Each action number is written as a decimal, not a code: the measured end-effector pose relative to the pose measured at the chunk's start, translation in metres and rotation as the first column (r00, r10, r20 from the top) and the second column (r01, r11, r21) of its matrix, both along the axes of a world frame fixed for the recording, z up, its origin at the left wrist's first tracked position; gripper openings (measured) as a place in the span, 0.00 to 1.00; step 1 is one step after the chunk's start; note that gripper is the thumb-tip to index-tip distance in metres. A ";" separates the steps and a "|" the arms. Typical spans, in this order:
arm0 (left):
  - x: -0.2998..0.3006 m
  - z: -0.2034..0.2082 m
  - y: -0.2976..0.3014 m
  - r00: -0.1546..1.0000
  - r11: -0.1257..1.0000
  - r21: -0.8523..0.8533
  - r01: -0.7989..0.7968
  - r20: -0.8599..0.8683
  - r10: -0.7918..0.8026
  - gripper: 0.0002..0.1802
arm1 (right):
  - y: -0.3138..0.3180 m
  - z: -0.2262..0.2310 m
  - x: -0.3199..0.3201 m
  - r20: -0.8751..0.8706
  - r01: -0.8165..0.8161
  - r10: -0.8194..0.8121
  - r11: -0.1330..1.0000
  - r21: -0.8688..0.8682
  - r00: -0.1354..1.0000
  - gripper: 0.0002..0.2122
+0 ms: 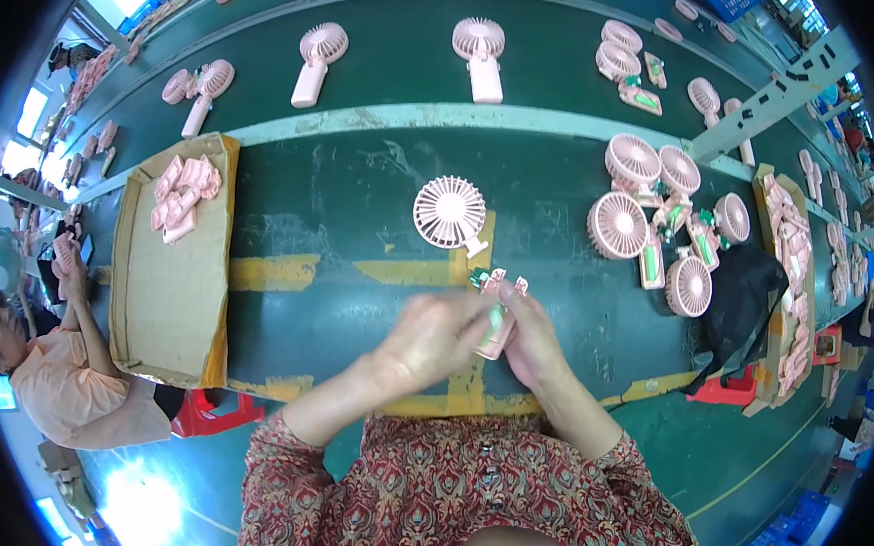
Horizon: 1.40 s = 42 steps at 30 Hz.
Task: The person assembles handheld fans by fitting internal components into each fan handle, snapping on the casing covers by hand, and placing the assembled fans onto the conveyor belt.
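At the middle of the bench's near side, my right hand (535, 345) is closed round a pink fan handle shell (490, 349). The shell lies open, with a light green cell inside and a small green circuit board at its upper end. My left hand (424, 340) is against the shell's left side. Its fingers are smeared by motion, so what they hold does not show. Just beyond both hands, a pink fan head (449, 212) lies on the green bench, its short stem pointing toward the shell; whether wires join them is not clear.
Left stands a cardboard box (221, 291) with pink shell parts (183, 196). Several fan heads (618, 225) with open handles lie right, beside a black cloth (744, 301) and another box of pink parts (790, 282). Fans (478, 58) lie on the belt behind. A co-worker (76, 373) sits left.
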<state>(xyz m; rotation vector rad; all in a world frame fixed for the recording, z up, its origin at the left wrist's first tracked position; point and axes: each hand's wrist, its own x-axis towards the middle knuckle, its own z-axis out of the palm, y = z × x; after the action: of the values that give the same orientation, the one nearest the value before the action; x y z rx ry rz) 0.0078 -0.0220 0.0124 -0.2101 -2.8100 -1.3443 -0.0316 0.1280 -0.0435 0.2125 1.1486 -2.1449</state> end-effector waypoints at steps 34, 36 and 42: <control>0.007 -0.022 -0.010 0.981 0.757 0.623 -0.196 0.136 0.141 0.27 | 0.054 0.024 0.018 0.015 -0.488 0.501 0.835 0.255 0.865 0.11; 0.007 -0.018 -0.006 0.976 0.738 0.639 -0.216 0.151 0.155 0.27 | 0.052 0.027 0.021 0.006 -0.475 0.486 0.853 0.217 0.874 0.10; 0.005 -0.018 -0.004 0.976 0.748 0.628 -0.216 0.147 0.159 0.27 | 0.052 0.017 0.030 -0.125 -0.448 0.469 0.878 0.168 0.874 0.09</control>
<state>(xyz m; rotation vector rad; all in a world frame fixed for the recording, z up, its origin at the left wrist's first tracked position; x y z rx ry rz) 0.0131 -0.0256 -0.0052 0.1498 -2.1511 -2.1803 -0.0016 0.1803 -0.0267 -0.1706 1.2878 -1.6857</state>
